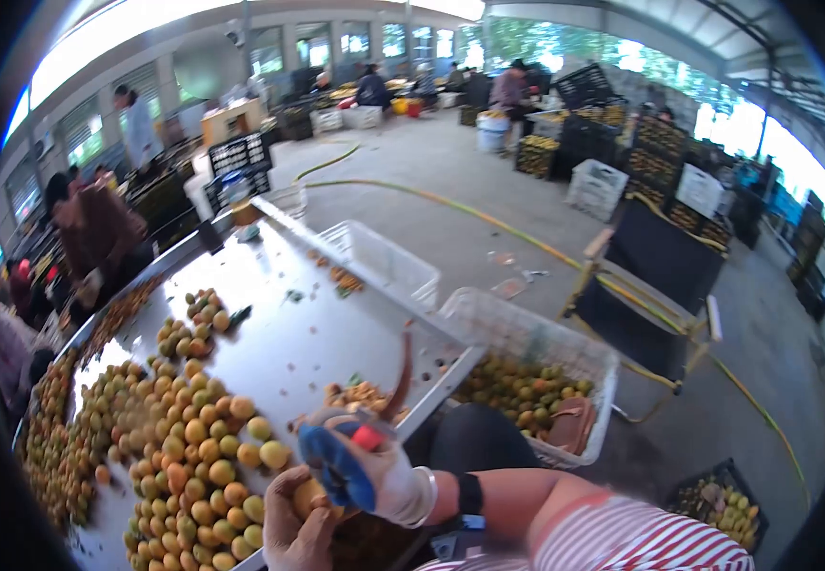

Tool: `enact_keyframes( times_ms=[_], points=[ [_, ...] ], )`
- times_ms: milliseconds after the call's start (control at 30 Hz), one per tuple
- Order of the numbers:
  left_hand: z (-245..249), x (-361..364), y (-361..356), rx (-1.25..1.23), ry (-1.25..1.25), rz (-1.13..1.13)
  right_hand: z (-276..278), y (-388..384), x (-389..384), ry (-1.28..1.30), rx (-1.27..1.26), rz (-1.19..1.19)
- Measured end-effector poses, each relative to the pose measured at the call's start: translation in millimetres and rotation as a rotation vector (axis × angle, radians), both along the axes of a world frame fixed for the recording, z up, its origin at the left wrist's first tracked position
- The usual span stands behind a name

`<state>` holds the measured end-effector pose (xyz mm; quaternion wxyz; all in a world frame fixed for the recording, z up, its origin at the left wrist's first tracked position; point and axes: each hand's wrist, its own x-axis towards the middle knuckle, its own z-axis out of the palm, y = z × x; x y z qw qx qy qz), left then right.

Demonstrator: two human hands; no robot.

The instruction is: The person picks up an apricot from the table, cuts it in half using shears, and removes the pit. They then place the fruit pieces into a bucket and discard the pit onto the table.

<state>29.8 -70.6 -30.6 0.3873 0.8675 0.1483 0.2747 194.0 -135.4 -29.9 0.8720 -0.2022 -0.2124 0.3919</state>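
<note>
My left hand (296,526), apparently in a tan glove, is closed around an orange-yellow round fruit (312,498) at the table's near edge. Pressed close to that fruit is my right hand (374,481), in a white and blue glove. Its fingers are curled round a tool with a red part (367,438); a long, curved brown piece (403,376) sticks up beside it. I cannot make out the tool's kind or its working end. A large pile of orange and green fruit (198,447) covers the left of the metal table (274,314). Small trimmed bits (365,395) lie beyond my hands.
A white crate (612,381) of fruit with a brown pouch (571,425) stands right of the table. Behind it are another white crate (384,257) and a folding chair (646,285). A hose (450,202) crosses the floor. Other people work at the left and back.
</note>
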Motion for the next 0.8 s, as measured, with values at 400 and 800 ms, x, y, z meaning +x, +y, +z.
enact_keyframes(
  times_ms=[400, 800],
  points=[
    [19.0, 18.7, -47.4, -0.78, -0.23, -0.206, 40.1, -57.2, -2.1, -0.34, -0.141, -0.177],
    [28.9, 11.9, -79.9, -0.719, -0.272, -0.216, 31.6, -50.1, -15.1, -0.032, -0.164, -0.316]
  ],
)
